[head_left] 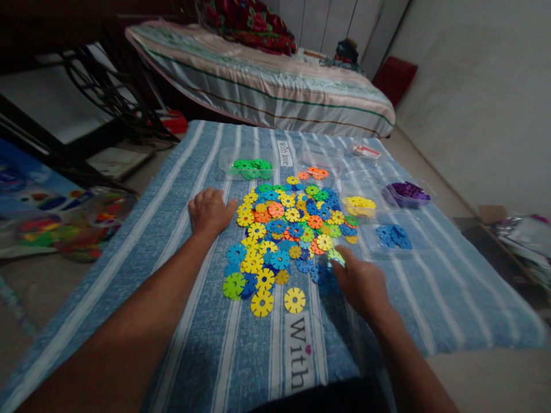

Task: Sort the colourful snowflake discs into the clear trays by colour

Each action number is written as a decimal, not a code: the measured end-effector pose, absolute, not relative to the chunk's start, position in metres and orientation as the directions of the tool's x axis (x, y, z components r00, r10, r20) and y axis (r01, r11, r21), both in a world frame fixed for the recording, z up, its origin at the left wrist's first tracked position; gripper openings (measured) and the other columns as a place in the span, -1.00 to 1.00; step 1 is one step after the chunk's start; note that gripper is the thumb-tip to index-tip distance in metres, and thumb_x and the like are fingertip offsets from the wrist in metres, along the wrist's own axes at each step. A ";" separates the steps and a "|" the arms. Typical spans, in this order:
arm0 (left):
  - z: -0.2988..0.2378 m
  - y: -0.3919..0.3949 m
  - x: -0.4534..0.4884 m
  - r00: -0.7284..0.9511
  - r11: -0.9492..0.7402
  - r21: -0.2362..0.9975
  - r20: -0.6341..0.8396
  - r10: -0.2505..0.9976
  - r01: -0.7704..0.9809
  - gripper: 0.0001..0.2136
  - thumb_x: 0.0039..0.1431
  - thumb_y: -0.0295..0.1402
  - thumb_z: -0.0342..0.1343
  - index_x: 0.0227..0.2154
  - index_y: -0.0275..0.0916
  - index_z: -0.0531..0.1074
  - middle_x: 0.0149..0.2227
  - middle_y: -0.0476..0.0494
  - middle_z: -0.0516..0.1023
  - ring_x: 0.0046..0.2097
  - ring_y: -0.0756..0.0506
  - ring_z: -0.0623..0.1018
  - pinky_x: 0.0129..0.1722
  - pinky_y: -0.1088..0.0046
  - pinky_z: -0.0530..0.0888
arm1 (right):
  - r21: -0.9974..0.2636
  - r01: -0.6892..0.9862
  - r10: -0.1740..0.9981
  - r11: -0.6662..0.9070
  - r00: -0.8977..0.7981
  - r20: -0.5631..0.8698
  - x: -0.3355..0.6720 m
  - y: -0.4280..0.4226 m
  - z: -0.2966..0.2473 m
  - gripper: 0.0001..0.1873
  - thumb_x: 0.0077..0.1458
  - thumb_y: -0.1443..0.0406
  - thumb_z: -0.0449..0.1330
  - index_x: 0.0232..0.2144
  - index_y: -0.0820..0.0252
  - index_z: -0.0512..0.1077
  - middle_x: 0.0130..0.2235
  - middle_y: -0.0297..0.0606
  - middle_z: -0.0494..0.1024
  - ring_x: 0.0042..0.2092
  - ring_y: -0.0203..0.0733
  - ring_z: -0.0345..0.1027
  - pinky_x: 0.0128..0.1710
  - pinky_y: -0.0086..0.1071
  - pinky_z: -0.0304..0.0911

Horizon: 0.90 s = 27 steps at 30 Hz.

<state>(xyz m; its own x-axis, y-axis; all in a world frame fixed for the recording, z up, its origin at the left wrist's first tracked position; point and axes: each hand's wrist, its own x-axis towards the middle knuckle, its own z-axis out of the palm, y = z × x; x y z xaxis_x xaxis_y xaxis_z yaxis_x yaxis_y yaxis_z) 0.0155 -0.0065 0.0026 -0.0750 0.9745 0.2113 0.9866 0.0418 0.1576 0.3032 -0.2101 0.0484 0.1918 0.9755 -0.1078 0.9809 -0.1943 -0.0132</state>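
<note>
A spread of notched plastic discs in yellow, blue, green and orange lies mid-table. Just left of it, my left hand rests on the striped cloth with its fingers outstretched and nothing in it. At the pile's right edge, my right hand pinches a light green notched disc; the fingers cover part of it. Clear plastic boxes beyond and to the right hold sorted discs: green discs, orange discs, yellow discs, purple discs and blue discs.
Blue-and-white striped cloth covers the table. A small clear box with a red-and-white item stands at the far right corner. Behind the table is a bed. Bags of colourful pieces lie off the left side.
</note>
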 end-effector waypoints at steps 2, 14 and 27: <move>0.003 -0.007 0.016 -0.068 0.036 0.150 0.213 0.975 0.988 -0.53 0.23 -0.10 -0.11 0.04 -0.28 0.41 0.18 -0.37 0.39 0.21 -0.36 0.32 0.17 0.09 0.22 | -0.052 0.990 0.980 -0.131 0.122 -0.155 0.300 -0.214 0.049 -0.65 0.32 0.15 0.05 0.09 0.06 0.40 -0.34 -0.22 0.66 -0.29 -0.07 0.56 -0.44 -0.40 0.09; 0.006 -0.007 0.017 -0.080 0.052 0.144 0.199 0.977 0.988 -0.57 0.23 -0.09 -0.10 -0.01 -0.25 0.43 0.14 -0.34 0.42 0.20 -0.35 0.33 0.16 0.11 0.23 | -0.048 0.999 0.986 0.008 -0.016 -0.166 0.280 -0.218 0.036 -0.74 0.29 0.19 0.05 -0.23 0.14 0.51 -0.44 -0.17 0.62 -0.42 -0.12 0.52 -0.51 -0.41 -0.05; 0.006 -0.008 0.017 -0.067 0.039 0.134 0.215 0.974 0.990 -0.54 0.22 -0.09 -0.12 0.01 -0.28 0.42 0.14 -0.37 0.42 0.19 -0.36 0.34 0.14 0.08 0.26 | -0.125 0.930 0.651 -0.345 0.333 0.683 0.393 -0.185 0.061 -0.56 0.26 0.11 -0.02 -0.27 0.24 0.56 -0.60 -0.24 0.47 -0.56 -0.22 0.25 -0.51 -0.42 -0.13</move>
<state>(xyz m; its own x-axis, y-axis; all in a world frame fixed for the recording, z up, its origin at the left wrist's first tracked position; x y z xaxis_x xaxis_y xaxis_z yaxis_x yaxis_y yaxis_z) 0.0169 -0.0078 0.0061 -0.0671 0.9742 0.2153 0.9903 0.0387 0.1337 0.3929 -0.1855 0.0609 0.3326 0.6508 0.6826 0.9304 -0.3447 -0.1246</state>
